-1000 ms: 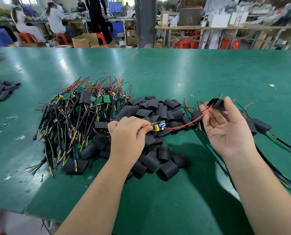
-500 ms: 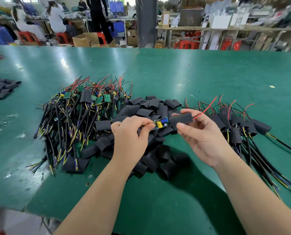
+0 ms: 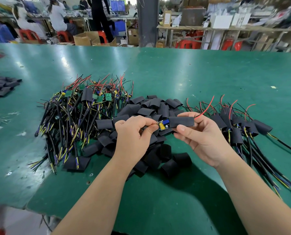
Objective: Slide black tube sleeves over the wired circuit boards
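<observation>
table: green matted work table (image 3: 200, 72); everything is laid on its near half.
left heap: tangled heap of bare green circuit boards on black, yellow and red wires (image 3: 77, 114), piled toward the left edge; boards at the far end, cable ends toward the near edge.
centre pile: loose flattened black tube sleeves (image 3: 149, 106), heaped mid-table directly under and behind both hands, partly hidden by hands and forearms.
right group: sleeved boards on black cables (image 3: 239, 128), laid toward the right edge.
far-left pile: more black sleeves (image 3: 0, 87) at the left edge, well apart.
left hand (image 3: 133, 133): fingers curled; the cable end of a small circuit board with yellow and blue parts (image 3: 163, 125) is pinched.
right hand (image 3: 202, 138): a black tube sleeve (image 3: 182, 122) is gripped, thumb below, fingers behind.
position: board and sleeve are held above the centre pile, between the hands.
axis: sleeve's long axis runs left-right, roughly parallel to the near edge; mouth faces left, board partly inside, its left part exposed.
red wire (image 3: 206, 108): exits the sleeve's right end, angled toward the far-right corner.
</observation>
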The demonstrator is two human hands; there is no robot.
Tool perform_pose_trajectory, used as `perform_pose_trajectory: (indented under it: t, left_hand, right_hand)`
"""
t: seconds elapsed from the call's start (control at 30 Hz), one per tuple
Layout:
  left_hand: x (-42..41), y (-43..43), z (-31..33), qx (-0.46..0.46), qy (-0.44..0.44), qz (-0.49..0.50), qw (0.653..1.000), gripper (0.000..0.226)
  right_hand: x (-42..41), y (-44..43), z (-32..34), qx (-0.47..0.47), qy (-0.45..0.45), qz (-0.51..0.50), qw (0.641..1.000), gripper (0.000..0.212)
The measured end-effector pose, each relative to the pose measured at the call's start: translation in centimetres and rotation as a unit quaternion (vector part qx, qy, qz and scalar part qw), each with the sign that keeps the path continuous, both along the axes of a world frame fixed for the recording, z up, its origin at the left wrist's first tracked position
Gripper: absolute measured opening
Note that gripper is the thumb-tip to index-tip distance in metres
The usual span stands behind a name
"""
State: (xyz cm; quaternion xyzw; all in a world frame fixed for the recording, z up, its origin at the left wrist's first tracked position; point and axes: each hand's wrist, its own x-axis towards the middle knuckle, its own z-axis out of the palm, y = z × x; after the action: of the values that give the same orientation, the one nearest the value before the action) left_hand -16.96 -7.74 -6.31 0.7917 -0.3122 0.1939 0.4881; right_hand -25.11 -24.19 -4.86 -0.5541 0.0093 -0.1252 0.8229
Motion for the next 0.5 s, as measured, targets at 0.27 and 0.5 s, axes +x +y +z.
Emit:
perform_pose_trajectory:
  t: [0.27, 0.5]
  left_hand:
    - [0.08, -0.01, -0.34, 0.066, -0.042, 0.023, 0.997, 0.008]
    - [-0.24, -0.12, -0.29, 0.068, -0.047, 0.011, 0.997, 0.008]
  right_hand:
    - [0.02, 0.18, -0.05, -0.194, -0.009, -0.05, 0.98, 0.033]
    - [0.14, 0.91, -0.52, -0.252, 0.028, -0.053, 0.966, 0.033]
